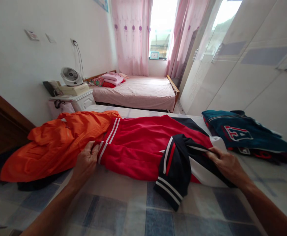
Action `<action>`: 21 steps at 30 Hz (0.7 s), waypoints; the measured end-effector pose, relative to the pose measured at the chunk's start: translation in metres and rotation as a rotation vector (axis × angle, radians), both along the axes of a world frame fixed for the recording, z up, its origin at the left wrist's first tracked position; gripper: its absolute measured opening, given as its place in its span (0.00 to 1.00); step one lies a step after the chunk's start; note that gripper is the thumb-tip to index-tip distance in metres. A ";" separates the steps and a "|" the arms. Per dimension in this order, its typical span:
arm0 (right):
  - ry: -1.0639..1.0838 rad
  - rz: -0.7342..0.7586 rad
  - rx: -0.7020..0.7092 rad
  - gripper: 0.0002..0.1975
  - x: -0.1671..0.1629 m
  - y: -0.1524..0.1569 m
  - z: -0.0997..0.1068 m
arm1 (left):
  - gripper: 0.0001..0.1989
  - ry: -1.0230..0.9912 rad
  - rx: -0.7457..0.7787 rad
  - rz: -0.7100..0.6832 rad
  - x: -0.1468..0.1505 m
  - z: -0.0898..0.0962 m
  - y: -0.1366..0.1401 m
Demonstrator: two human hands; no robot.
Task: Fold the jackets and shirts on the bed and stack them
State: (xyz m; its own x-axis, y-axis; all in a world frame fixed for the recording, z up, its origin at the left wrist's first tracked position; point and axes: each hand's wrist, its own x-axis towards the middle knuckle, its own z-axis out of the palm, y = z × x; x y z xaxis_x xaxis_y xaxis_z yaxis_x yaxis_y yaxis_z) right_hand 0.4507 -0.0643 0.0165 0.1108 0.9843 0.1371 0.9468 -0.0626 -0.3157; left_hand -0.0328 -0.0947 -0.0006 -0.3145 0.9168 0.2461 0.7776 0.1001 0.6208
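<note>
A red, navy and white jacket (136,150) lies stretched sideways across the checked bedspread. My left hand (87,158) pinches its striped hem at the left end. At the shoulder end my right hand (223,162) grips the dark and white fabric, fingers closed. One navy sleeve (174,170) with white cuff stripes is folded over the front and points toward me. Beside my left hand an orange garment (60,141) lies crumpled, touching the jacket's hem. The jacket's far side and its other sleeve are mostly hidden.
Folded clothes, a teal top (246,132) uppermost, are stacked at the right. A white cabinet (83,100) bearing a small fan (71,76) stands at the back left. Beyond is another bed (143,93) with pink bedding; a white wardrobe (241,78) lines the right.
</note>
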 end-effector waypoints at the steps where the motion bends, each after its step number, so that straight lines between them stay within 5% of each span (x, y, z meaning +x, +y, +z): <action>1: -0.032 -0.049 0.036 0.19 0.004 0.000 -0.004 | 0.17 0.055 -0.027 0.010 -0.001 -0.002 0.002; 4: -0.090 -0.119 0.075 0.19 0.015 -0.002 -0.016 | 0.18 0.318 -0.081 0.013 -0.004 -0.005 0.007; 7: -0.113 -0.135 0.047 0.19 0.019 -0.003 -0.028 | 0.20 0.509 0.138 -0.049 0.005 0.000 0.005; 9: -0.143 -0.150 0.067 0.19 0.017 -0.003 -0.033 | 0.20 0.479 0.234 -0.173 0.024 0.009 -0.001; 12: -0.166 -0.156 0.096 0.19 0.013 -0.003 -0.035 | 0.19 0.347 0.089 -0.445 0.073 0.019 -0.018; 16: -0.165 -0.138 0.123 0.18 0.011 -0.006 -0.033 | 0.35 0.347 -0.013 -0.738 0.141 0.010 -0.035; 21: -0.145 -0.103 0.157 0.17 0.011 -0.010 -0.033 | 0.22 0.252 -0.074 -0.892 0.174 0.001 -0.025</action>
State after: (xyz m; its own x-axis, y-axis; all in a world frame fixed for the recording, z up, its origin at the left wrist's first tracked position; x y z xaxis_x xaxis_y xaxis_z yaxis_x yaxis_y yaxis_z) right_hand 0.4617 -0.0739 -0.0169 0.1770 0.9342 0.3098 0.9742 -0.1215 -0.1900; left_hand 0.1411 -0.1196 0.0009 0.5693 0.8097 0.1423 0.6970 -0.5672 0.4387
